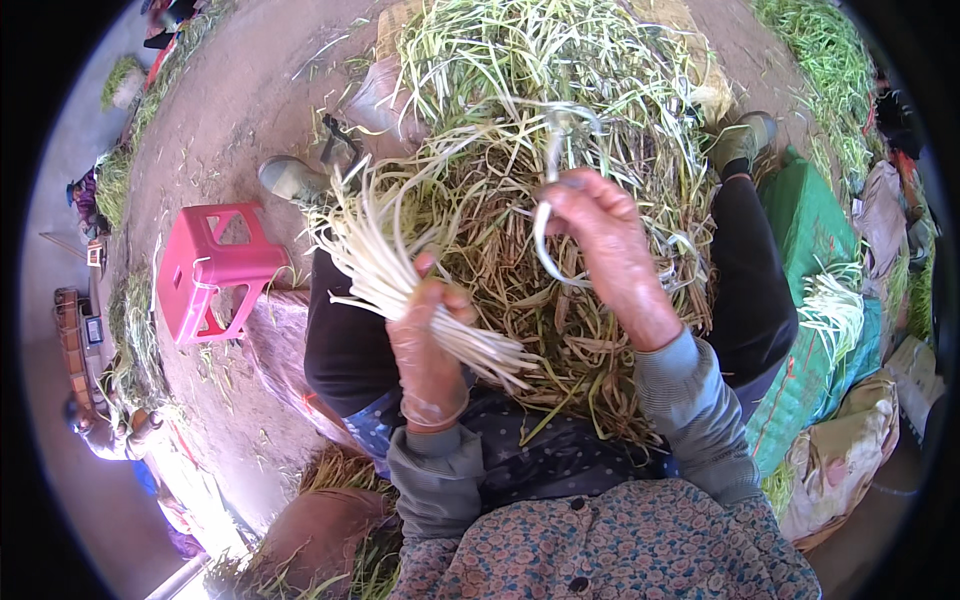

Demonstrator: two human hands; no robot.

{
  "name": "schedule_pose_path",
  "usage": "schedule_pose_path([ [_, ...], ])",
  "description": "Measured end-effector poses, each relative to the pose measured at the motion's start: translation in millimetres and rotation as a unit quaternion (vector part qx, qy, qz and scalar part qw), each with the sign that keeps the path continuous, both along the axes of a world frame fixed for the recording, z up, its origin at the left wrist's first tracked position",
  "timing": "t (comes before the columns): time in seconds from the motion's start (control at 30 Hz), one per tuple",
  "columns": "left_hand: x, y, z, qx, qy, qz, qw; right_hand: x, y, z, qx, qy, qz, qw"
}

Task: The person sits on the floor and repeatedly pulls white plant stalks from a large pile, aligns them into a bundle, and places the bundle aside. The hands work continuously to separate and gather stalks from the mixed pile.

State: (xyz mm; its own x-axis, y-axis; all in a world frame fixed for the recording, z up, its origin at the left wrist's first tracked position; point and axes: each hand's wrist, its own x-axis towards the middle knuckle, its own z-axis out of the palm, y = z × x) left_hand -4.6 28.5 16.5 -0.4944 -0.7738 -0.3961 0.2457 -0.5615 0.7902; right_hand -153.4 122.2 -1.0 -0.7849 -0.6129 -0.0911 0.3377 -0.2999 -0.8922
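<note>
My left hand (431, 352), in a thin clear glove, is closed around a bunch of pale plant stems (375, 274). The stems fan out at the upper left, and their other ends (499, 356) stick out towards the lower right. Between the fingertips of my right hand (604, 240) is a whitish, curled leaf strip (546, 247). Both hands are above a heap of leaves and stalks (510, 277) that lies across my lap and between my legs. Dry brown stalks lie nearest to me, with greener leaves (525, 52) at the far side.
A pink plastic stool (217, 266) stands to the left. On the right, a bundle of pale stems (832, 307) rests on green sacking (806, 225). Beside it is a beige sack (847, 457). More greens (825, 67) lie at the upper right. People (112, 435) are at the left edge.
</note>
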Motion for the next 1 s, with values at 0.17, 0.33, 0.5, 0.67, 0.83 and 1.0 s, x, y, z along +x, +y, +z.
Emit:
schedule_pose_path([
  [0.17, -26.5, 34.1, -14.0, 0.016, -0.032, -0.084, 0.996, 24.1, -39.7, -4.3, -0.016, 0.008, 0.048, 0.999],
  [0.33, -22.6, 25.5, -39.2, 0.101, -0.017, -0.164, 0.981, 20.9, -43.4, -19.4, 0.009, 0.19, -0.007, 0.982],
  [0.5, -13.6, 2.7, -39.8, 0.04, -0.002, -0.159, 0.986, 17.0, 42.0, -38.2, 0.195, 0.251, 0.298, 0.9],
  [0.67, -7.9, -5.8, -39.1, 0.117, 0.073, -0.119, 0.983, 27.1, 68.3, -38.1, 0.234, 0.132, 0.252, 0.93],
  [0.83, -15.7, 4.0, -34.4, 0.214, 0.045, -0.097, 0.971, 31.8, 69.4, -41.1, 0.22, 0.178, 0.232, 0.931],
  [1.0, -0.8, -8.7, -49.7, 0.183, 0.237, -0.151, 0.942, 27.9, 91.8, -26.3, 0.226, 0.031, 0.27, 0.936],
])
